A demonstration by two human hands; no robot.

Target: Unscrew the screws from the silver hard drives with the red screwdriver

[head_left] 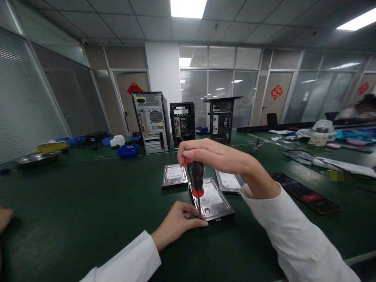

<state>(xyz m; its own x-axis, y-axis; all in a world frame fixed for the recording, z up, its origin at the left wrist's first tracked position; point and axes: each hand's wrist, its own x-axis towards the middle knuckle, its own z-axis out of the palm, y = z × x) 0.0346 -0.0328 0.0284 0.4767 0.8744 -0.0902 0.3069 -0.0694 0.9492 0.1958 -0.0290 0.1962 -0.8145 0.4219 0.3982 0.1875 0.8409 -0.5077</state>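
My right hand (pixel 211 154) is closed around the top of a screwdriver (pixel 196 176) with a black and red handle, held upright. Its shaft points down at the near left corner of a hard drive (pixel 213 197), which lies label up on the table. At that same corner my left hand (pixel 182 219) pinches the drive's edge, thumb and fingertips close around the screwdriver's tip. The tip itself and whatever it touches are too small to make out. Behind lie a second hard drive (pixel 174 175) to the left and a third hard drive (pixel 229 181), partly covered by my right hand.
A smartphone (pixel 305 192) lies right of my right arm on the green table (pixel 88 203). Three computer cases (pixel 155 121) stand at the back, near a blue bin (pixel 127 151). A metal tray (pixel 37 158) is at far left, below it another person's hand (pixel 5 217). Cables and tools clutter the right.
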